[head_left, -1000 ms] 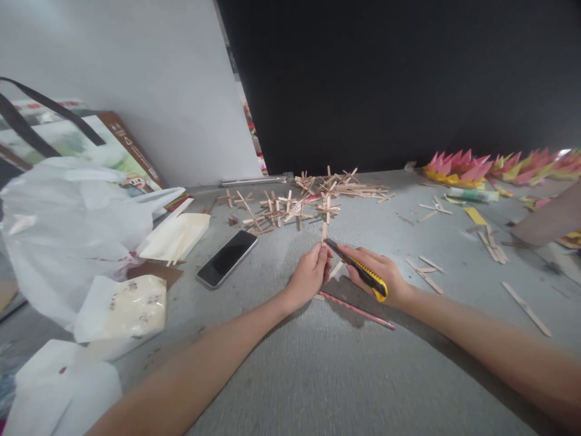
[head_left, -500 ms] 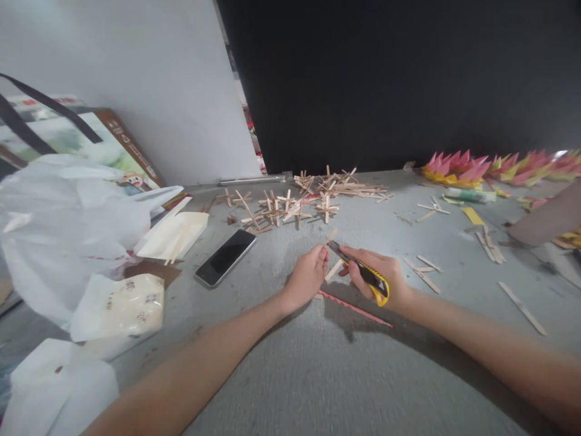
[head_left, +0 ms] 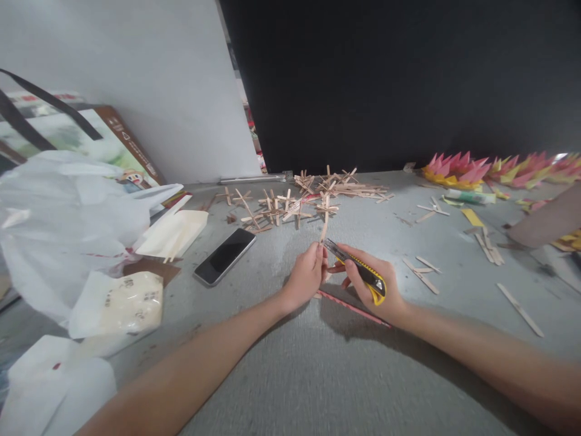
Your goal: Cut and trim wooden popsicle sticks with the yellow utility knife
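Between its closed fingertips, my left hand (head_left: 305, 275) pinches a thin wooden stick (head_left: 324, 230) that sticks up beyond the fingers. My right hand (head_left: 379, 281) is wrapped round a yellow and black utility knife (head_left: 365, 274). The knife's tip is right at the stick, beside my left fingertips; whether the blade bites into the wood is too small to tell. A thin red-and-white pencil (head_left: 356, 309) lies on the grey table (head_left: 290, 375) under and between my hands. Just beyond stands a cluster of crossed wooden sticks (head_left: 290, 206).
A phone (head_left: 226, 257) lies left of my hands. Farther left are a white plastic bag (head_left: 68, 224), a cream paper tray (head_left: 175, 235) and a wrapped packet (head_left: 134, 303). Loose sticks (head_left: 520, 310), a glue stick (head_left: 469, 197) and pink-and-yellow paper flowers (head_left: 458, 169) lie right.
The held stick has turned more upright, and the lower piece that showed between my hands is now mostly hidden. My right hand and the knife have shifted slightly left.
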A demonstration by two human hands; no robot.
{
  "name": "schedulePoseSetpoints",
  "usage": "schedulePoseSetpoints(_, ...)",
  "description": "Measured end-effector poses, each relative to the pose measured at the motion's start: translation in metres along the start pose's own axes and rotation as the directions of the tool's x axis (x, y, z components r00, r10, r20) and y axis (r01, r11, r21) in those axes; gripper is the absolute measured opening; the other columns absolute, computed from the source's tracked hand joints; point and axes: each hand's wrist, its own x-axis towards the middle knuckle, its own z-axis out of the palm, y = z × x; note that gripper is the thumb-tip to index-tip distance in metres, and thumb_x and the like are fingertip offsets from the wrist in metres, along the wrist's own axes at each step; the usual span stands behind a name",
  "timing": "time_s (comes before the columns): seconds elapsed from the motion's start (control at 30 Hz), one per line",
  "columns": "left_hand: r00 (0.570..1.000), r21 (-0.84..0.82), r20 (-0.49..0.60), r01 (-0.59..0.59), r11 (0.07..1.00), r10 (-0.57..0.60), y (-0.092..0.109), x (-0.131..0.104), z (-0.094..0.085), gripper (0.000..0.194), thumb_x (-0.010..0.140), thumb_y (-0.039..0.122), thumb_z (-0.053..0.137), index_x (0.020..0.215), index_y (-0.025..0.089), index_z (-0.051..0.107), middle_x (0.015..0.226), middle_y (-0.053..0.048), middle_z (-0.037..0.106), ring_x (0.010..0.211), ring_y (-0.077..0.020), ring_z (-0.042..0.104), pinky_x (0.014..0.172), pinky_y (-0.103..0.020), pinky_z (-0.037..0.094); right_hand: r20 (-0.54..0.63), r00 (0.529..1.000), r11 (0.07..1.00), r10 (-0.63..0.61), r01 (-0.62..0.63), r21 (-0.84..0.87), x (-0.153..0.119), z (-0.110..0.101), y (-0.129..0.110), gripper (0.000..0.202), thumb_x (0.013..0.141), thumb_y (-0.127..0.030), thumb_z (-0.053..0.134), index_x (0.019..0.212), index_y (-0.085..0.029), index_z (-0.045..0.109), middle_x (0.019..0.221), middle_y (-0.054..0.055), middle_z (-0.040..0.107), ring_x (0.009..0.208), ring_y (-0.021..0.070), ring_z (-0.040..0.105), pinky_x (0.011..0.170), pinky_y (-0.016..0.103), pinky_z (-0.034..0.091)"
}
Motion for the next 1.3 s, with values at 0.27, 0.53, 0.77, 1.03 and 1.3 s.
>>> schedulePoseSetpoints(0.27, 1.0, -0.196, 0.013, -0.021, 0.98, 0.024, 0.0, 0.001, 0.0, 0.048, 0.103, 0.068, 0.035, 0.089, 0.023, 0.044, 0.064, 0.006, 0.048, 0.048, -0.0107, 0.048, 0.048, -0.024, 0.042, 0.041, 0.998, 0.994, 0.053, -0.057, 0.088, 0.0, 0.003, 0.0, 0.04, 0.105, -0.044, 0.053, 0.142, -0.03, 0.06, 0.101, 0.006, 0.078, 0.056, 0.0138, 0.07, 0.058, 0.03, 0.063)
schedulePoseSetpoints(0.53, 0.998, -0.26, 0.058, 0.006, 0.966, 0.01, 0.002, 0.002, -0.001, 0.047, 0.102, 0.067, 0.039, 0.087, 0.023, 0.044, 0.061, 0.007, 0.047, 0.047, -0.011, 0.047, 0.045, -0.023, 0.043, 0.03, 1.0, 1.0, 0.007, -0.008, 0.02, -0.001, 0.001, 0.005, 0.041, 0.104, -0.041, 0.056, 0.142, -0.025, 0.062, 0.095, 0.006, 0.077, 0.055, 0.0134, 0.067, 0.056, 0.027, 0.059)
schedulePoseSetpoints(0.77, 0.997, -0.231, 0.078, 0.028, 0.972, -0.01, -0.002, 0.003, -0.001, 0.044, 0.105, 0.063, 0.036, 0.088, 0.023, 0.043, 0.056, 0.008, 0.049, 0.045, -0.0104, 0.047, 0.045, -0.022, 0.041, 0.04, 0.999, 1.0, -0.005, 0.004, 0.024, 0.002, -0.001, 0.003, 0.039, 0.104, -0.041, 0.056, 0.139, -0.024, 0.063, 0.086, 0.004, 0.075, 0.062, 0.0143, 0.07, 0.059, 0.026, 0.059)
schedulePoseSetpoints(1.03, 0.99, -0.198, 0.142, 0.052, 0.979, -0.024, -0.004, 0.004, -0.002, 0.04, 0.105, 0.059, 0.038, 0.091, 0.023, 0.046, 0.05, 0.009, 0.047, 0.038, -0.0095, 0.041, 0.041, -0.02, 0.035, 0.023, 1.0, 1.0, 0.004, -0.004, 0.001, 0.01, -0.016, 0.016, 0.033, 0.105, -0.044, 0.054, 0.129, -0.025, 0.069, 0.077, 0.001, 0.07, 0.057, 0.0126, 0.065, 0.055, 0.025, 0.056)
schedulePoseSetpoints(1.3, 0.991, -0.243, 0.124, 0.088, 0.966, -0.059, -0.007, 0.005, 0.001, 0.038, 0.104, 0.057, 0.039, 0.091, 0.023, 0.046, 0.053, 0.009, 0.046, 0.039, -0.0094, 0.04, 0.038, -0.02, 0.034, 0.083, 0.962, 0.915, -0.261, 0.274, -0.296, 0.009, -0.015, 0.017, 0.031, 0.104, -0.031, 0.053, 0.131, -0.024, 0.066, 0.099, 0.008, 0.08, 0.069, 0.0173, 0.076, 0.067, 0.03, 0.063)
